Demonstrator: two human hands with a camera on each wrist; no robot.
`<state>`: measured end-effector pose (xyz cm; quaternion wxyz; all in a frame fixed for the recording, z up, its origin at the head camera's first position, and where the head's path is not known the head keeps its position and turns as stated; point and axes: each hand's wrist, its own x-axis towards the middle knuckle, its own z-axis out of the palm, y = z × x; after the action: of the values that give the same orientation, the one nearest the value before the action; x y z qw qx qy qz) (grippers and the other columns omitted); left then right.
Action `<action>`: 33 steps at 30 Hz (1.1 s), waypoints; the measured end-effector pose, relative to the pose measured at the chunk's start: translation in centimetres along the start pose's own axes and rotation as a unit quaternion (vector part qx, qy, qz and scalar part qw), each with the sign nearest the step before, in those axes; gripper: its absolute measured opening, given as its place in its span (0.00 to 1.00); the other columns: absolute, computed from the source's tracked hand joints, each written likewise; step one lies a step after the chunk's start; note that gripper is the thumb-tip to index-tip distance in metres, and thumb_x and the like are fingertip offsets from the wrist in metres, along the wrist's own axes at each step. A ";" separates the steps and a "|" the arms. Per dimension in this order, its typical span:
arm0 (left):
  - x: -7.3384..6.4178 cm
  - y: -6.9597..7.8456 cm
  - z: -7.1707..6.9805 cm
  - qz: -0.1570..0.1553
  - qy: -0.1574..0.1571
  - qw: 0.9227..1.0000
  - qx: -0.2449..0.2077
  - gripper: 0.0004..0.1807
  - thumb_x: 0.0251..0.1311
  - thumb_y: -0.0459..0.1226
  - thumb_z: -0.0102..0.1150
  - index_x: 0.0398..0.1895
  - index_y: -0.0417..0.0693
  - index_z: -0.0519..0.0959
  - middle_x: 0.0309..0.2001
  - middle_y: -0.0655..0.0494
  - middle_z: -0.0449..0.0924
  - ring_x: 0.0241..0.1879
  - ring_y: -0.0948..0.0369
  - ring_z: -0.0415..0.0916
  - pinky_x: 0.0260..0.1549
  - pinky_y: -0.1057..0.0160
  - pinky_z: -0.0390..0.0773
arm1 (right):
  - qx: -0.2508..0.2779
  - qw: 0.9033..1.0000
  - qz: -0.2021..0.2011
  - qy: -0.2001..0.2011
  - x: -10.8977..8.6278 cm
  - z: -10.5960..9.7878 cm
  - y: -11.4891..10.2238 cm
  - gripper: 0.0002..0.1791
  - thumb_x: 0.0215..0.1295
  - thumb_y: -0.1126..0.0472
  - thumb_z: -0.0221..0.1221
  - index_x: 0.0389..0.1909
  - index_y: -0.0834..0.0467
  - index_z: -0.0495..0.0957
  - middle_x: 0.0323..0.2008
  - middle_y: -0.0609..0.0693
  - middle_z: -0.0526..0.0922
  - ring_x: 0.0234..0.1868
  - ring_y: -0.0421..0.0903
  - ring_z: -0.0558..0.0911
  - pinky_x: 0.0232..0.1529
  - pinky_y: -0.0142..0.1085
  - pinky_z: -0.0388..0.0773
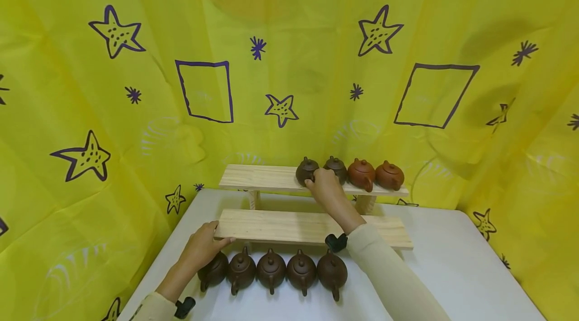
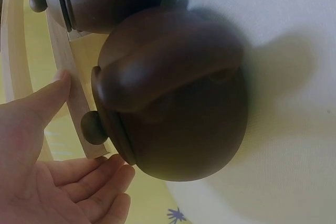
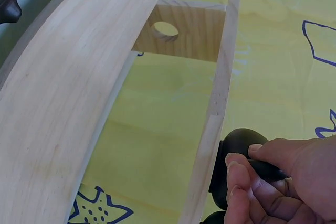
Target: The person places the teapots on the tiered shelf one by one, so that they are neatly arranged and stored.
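Observation:
My right hand point(image 1: 329, 190) pinches the handle of a dark brown teapot point(image 1: 305, 173) at the upper wooden shelf point(image 1: 258, 176). In the right wrist view, thumb and fingers close on that teapot's handle point(image 3: 266, 170). Beside it stand another dark teapot point(image 1: 335, 164), partly hidden by the hand, and two reddish-brown teapots point(image 1: 361, 173). My left hand point(image 1: 201, 245) rests at the left end of the lower wooden shelf point(image 1: 276, 225). Its thumb point(image 2: 62, 85) touches the plank's edge, and its loosely bent fingers lie by the plank's end, close to a brown teapot point(image 2: 178, 135).
Several dark brown teapots point(image 1: 271, 268) stand in a row on the white table point(image 1: 434, 271), in front of the lower shelf. Wooden supports point(image 1: 365, 204) carry the upper shelf. Behind everything hangs a yellow curtain point(image 1: 312, 70) with star drawings.

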<state>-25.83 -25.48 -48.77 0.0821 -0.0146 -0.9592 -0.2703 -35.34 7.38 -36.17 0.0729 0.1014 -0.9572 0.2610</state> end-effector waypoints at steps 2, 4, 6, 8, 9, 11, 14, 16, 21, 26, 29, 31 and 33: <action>0.0 0.0 0.0 0.000 -0.001 1.000 0.002 0.41 0.63 0.49 0.74 0.64 0.22 0.74 0.58 0.28 0.81 0.60 0.34 0.78 0.61 0.34 0.75 | -0.006 1.000 0.002 -0.001 0.1 -0.1 -0.1 0.16 0.77 0.55 0.63 0.39 0.66 0.85 0.29 0.56 0.83 0.30 0.52 0.81 0.34 0.45 0.79; 0.1 0.1 0.0 0.000 0.000 1.000 0.003 0.41 0.63 0.49 0.74 0.64 0.22 0.74 0.57 0.28 0.81 0.60 0.34 0.78 0.60 0.35 0.76 | -0.007 1.000 0.003 -0.002 0.2 -0.1 -0.1 0.16 0.77 0.55 0.63 0.40 0.67 0.85 0.30 0.57 0.84 0.30 0.52 0.82 0.34 0.45 0.80; 0.1 0.1 0.0 -0.001 0.000 1.000 0.003 0.41 0.63 0.49 0.74 0.64 0.22 0.74 0.57 0.29 0.81 0.60 0.34 0.79 0.60 0.35 0.76 | -0.005 1.000 0.004 -0.004 0.2 -0.1 -0.2 0.16 0.77 0.56 0.63 0.40 0.67 0.85 0.31 0.57 0.84 0.30 0.52 0.81 0.33 0.44 0.79; 0.1 0.2 0.0 -0.003 -0.002 1.000 0.002 0.41 0.63 0.49 0.74 0.64 0.23 0.74 0.57 0.29 0.81 0.60 0.34 0.79 0.60 0.35 0.76 | 0.001 1.000 0.006 -0.007 0.3 -0.2 -0.3 0.16 0.77 0.56 0.62 0.40 0.67 0.85 0.29 0.57 0.84 0.28 0.51 0.81 0.30 0.42 0.78; 0.1 0.2 0.0 -0.004 -0.002 1.000 0.001 0.41 0.63 0.49 0.74 0.64 0.23 0.74 0.57 0.29 0.81 0.60 0.34 0.79 0.60 0.35 0.76 | 0.002 1.000 0.007 -0.008 0.4 -0.2 -0.3 0.16 0.77 0.56 0.62 0.39 0.67 0.85 0.29 0.56 0.83 0.27 0.51 0.81 0.30 0.41 0.77; 0.1 0.2 0.0 -0.006 -0.003 1.000 0.001 0.41 0.63 0.50 0.74 0.64 0.23 0.74 0.58 0.29 0.81 0.60 0.34 0.79 0.60 0.34 0.76 | 0.001 1.000 0.008 -0.007 0.5 -0.1 -0.3 0.16 0.77 0.56 0.62 0.39 0.67 0.85 0.29 0.56 0.83 0.27 0.50 0.81 0.29 0.40 0.76; 0.1 0.2 0.0 -0.006 -0.001 1.000 -0.002 0.41 0.63 0.50 0.74 0.64 0.23 0.74 0.58 0.29 0.81 0.60 0.34 0.79 0.60 0.34 0.76 | -0.004 1.000 0.008 -0.003 0.5 -0.1 -0.4 0.16 0.76 0.55 0.63 0.35 0.65 0.85 0.28 0.55 0.83 0.28 0.50 0.80 0.30 0.40 0.76; 0.1 0.1 0.0 -0.004 0.001 1.000 -0.002 0.41 0.63 0.49 0.74 0.64 0.23 0.74 0.58 0.28 0.81 0.60 0.34 0.79 0.60 0.35 0.76 | -0.004 1.000 0.009 -0.001 0.5 -0.1 -0.4 0.17 0.76 0.54 0.63 0.31 0.64 0.84 0.26 0.54 0.82 0.27 0.50 0.80 0.30 0.41 0.75; 0.1 0.0 0.1 -0.002 -0.001 1.000 0.000 0.41 0.63 0.49 0.74 0.64 0.22 0.73 0.58 0.27 0.81 0.60 0.33 0.78 0.60 0.35 0.76 | 0.008 1.000 0.012 -0.003 0.2 -0.3 -0.2 0.24 0.74 0.52 0.66 0.19 0.59 0.75 0.18 0.49 0.70 0.21 0.47 0.73 0.25 0.38 0.69; 0.1 0.0 0.1 -0.004 -0.003 1.000 -0.002 0.42 0.63 0.50 0.74 0.65 0.22 0.73 0.59 0.27 0.80 0.61 0.33 0.77 0.61 0.34 0.75 | 0.008 1.000 0.007 -0.008 -0.7 -1.2 -0.1 0.32 0.68 0.50 0.72 0.12 0.55 0.65 0.13 0.44 0.58 0.17 0.42 0.63 0.21 0.35 0.62; 0.2 0.0 0.1 -0.005 -0.003 1.000 -0.003 0.42 0.63 0.50 0.74 0.65 0.22 0.73 0.59 0.27 0.80 0.61 0.33 0.77 0.61 0.34 0.75 | 0.014 1.000 0.004 -0.018 -1.7 -1.9 0.2 0.32 0.66 0.52 0.73 0.11 0.54 0.65 0.13 0.42 0.58 0.17 0.41 0.62 0.21 0.33 0.61; 0.1 0.0 0.1 -0.005 -0.004 1.000 -0.003 0.42 0.63 0.50 0.74 0.65 0.22 0.73 0.59 0.27 0.80 0.61 0.33 0.78 0.61 0.34 0.75 | 0.017 0.999 -0.004 -0.026 -2.5 -2.3 0.6 0.32 0.67 0.52 0.72 0.10 0.53 0.64 0.12 0.42 0.57 0.17 0.40 0.60 0.20 0.33 0.59; 0.1 0.0 0.0 -0.005 -0.003 1.000 -0.002 0.42 0.64 0.50 0.73 0.65 0.22 0.73 0.58 0.27 0.80 0.61 0.33 0.78 0.61 0.34 0.75 | 0.019 0.999 -0.015 -0.032 -3.4 -2.5 1.0 0.31 0.68 0.53 0.72 0.11 0.53 0.64 0.12 0.42 0.58 0.17 0.40 0.59 0.20 0.32 0.58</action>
<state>-25.94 -25.48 -48.79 0.0778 -0.0113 -0.9589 -0.2726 -32.02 10.02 -35.13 0.0446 0.1252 -0.9522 0.2752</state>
